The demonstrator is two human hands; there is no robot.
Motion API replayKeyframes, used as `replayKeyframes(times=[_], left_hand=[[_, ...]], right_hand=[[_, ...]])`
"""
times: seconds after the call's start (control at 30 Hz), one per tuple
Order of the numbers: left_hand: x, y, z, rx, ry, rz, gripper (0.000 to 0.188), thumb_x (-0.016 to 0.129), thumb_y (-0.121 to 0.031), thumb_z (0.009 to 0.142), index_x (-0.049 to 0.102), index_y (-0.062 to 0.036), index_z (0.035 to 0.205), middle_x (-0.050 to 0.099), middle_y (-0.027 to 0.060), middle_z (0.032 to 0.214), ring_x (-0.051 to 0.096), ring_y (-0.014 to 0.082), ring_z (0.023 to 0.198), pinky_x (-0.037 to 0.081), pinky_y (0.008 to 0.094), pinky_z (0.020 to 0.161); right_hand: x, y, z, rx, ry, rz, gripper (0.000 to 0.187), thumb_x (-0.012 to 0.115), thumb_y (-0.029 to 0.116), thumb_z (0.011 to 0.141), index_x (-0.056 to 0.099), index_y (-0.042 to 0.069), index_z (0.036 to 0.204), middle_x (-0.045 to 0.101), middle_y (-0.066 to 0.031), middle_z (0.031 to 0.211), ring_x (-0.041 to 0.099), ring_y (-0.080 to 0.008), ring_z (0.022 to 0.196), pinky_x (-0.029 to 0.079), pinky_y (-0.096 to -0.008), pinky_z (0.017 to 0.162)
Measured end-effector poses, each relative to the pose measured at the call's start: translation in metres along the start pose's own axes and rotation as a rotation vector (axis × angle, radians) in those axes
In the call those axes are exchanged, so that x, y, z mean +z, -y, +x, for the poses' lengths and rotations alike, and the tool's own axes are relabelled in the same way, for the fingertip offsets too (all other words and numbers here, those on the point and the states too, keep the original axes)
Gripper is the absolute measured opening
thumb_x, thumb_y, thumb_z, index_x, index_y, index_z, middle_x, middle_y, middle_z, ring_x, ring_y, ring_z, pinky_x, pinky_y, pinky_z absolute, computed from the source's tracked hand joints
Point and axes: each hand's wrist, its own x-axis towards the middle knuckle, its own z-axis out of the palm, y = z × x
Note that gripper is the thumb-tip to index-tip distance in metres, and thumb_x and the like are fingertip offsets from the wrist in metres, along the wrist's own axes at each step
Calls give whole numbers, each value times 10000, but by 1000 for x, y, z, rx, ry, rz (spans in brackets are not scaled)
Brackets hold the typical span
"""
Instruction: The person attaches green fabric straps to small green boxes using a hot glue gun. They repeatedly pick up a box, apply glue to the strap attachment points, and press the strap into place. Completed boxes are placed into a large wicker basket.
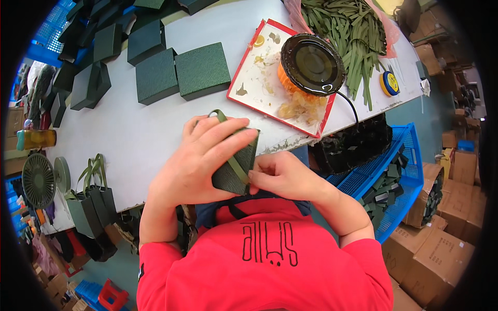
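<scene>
Close to my body, at the table's near edge, a dark green textured box (224,180) is held tilted in my left hand (199,158). The fingers of that hand spread over the top of the box and the thumb lies along its lower edge. An olive green ribbon (238,169) crosses the box, and a loop of it rises above the left fingers. On the box's right side my right hand (282,175) is closed, thumb and fingers pinched where the ribbon meets the edge. Its fingertips are partly hidden.
Several green boxes (205,70) stand at the back left of the white table (176,122). A black dish of dark liquid (314,65) stands over a red-edged tray (249,83), beside a ribbon pile (358,41). Right lies a blue crate (410,171); left, a fan (39,180).
</scene>
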Motion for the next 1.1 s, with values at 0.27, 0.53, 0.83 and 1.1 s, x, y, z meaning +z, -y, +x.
replayKeyframes(times=[0.27,0.53,0.83,1.1], left_hand=[[1,9,-9,-110,-201,-9,1004,927,-245,511,486,-64,1394,532,139,1390,501,370,1221,362,480,1056],[3,2,-4,-50,-201,-82,997,928,-247,528,475,-32,1390,550,162,1370,525,379,1191,372,486,1049],[-2,7,-30,-165,-141,-78,1039,944,-251,496,474,-32,1396,532,187,1397,504,407,1225,359,497,1073],[-9,10,-40,-243,-157,-36,1071,945,-237,474,462,-28,1408,526,183,1405,492,392,1251,384,475,1067]], right_hand=[[-9,-3,-36,-343,-160,39,184,560,79,978,674,-27,881,694,-90,870,626,-129,688,500,-253,665],[15,-24,-26,-18,-17,638,363,555,191,1031,551,-16,1330,718,-107,1061,580,-96,565,450,-227,520],[-15,-34,-28,-296,-537,976,343,529,235,1048,581,-1,1292,689,-164,1174,628,-94,687,494,-221,579],[-31,-24,-29,-385,-659,998,343,495,216,1061,547,-9,1315,689,-102,1012,630,-99,717,529,-237,628]])
